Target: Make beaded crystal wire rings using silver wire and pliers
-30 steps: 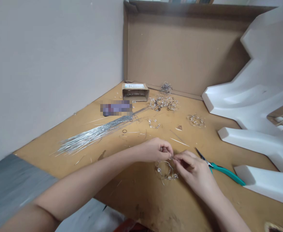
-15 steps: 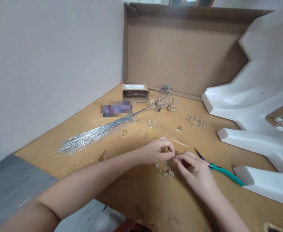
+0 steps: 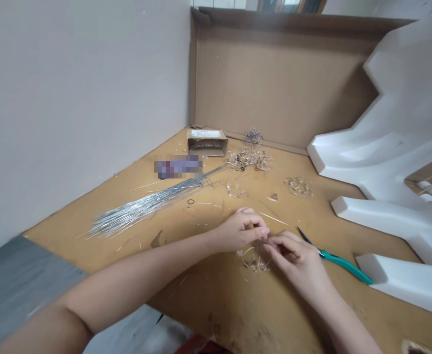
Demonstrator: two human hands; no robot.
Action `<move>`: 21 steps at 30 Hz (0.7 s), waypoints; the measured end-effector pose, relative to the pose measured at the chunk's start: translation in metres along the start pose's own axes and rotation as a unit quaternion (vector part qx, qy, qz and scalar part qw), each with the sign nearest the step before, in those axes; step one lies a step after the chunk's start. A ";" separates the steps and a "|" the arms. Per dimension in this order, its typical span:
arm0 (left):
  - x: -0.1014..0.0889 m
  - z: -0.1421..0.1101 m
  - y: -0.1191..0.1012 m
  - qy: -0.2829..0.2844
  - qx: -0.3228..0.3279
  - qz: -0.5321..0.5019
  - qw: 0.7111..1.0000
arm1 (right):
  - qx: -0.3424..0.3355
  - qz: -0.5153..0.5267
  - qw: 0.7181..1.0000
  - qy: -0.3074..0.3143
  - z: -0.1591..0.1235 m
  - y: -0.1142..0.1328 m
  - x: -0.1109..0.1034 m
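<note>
My left hand [image 3: 243, 230] and my right hand [image 3: 293, 253] meet fingertip to fingertip over the table [image 3: 223, 290]. Both pinch a wire ring with clear beads [image 3: 253, 259], which hangs just below the fingers. Thumb and forefinger of each hand are closed on its wire; the exact spot is hidden by the fingertips. Close to the right hand lie needle-nose pliers [image 3: 344, 267] with teal handles, their dark jaws pointing away. A loose piece of wire [image 3: 273, 219] rests just beyond the hands.
A bundle of straight silver wires [image 3: 145, 206] lies to the left. Behind are a small open cardboard box [image 3: 207, 145], a pile of beaded wire pieces [image 3: 250, 158] and another beaded ring [image 3: 299, 186]. White moulded foam [image 3: 378, 216] borders the right, a cardboard wall [image 3: 282, 83] the back.
The left thumb has shifted slightly and lies flatter against the fingers. The beaded ring has turned a little beneath the hands. Everything else stays in place.
</note>
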State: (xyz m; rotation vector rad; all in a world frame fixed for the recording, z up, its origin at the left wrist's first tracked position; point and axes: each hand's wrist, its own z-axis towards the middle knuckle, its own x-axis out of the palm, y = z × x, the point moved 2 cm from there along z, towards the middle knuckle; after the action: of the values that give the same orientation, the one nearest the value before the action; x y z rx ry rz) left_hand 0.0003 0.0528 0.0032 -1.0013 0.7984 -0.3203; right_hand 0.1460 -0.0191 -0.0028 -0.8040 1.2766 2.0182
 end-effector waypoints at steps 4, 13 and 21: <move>0.003 0.000 0.006 0.033 -0.051 -0.162 0.985 | 0.011 0.023 1.000 -0.001 0.000 -0.001 0.000; 0.004 -0.001 0.013 0.036 -0.092 -0.280 0.955 | 0.037 0.042 0.998 0.010 0.000 0.002 -0.001; 0.001 -0.002 0.007 0.047 -0.096 -0.199 0.974 | 0.092 0.010 0.994 0.052 -0.002 0.003 -0.009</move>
State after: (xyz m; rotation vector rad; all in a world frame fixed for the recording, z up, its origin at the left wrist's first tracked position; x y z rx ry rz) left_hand -0.0008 0.0545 -0.0038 -1.3395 0.7192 -0.6487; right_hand 0.1498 -0.0233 0.0049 -0.8201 1.5103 1.8621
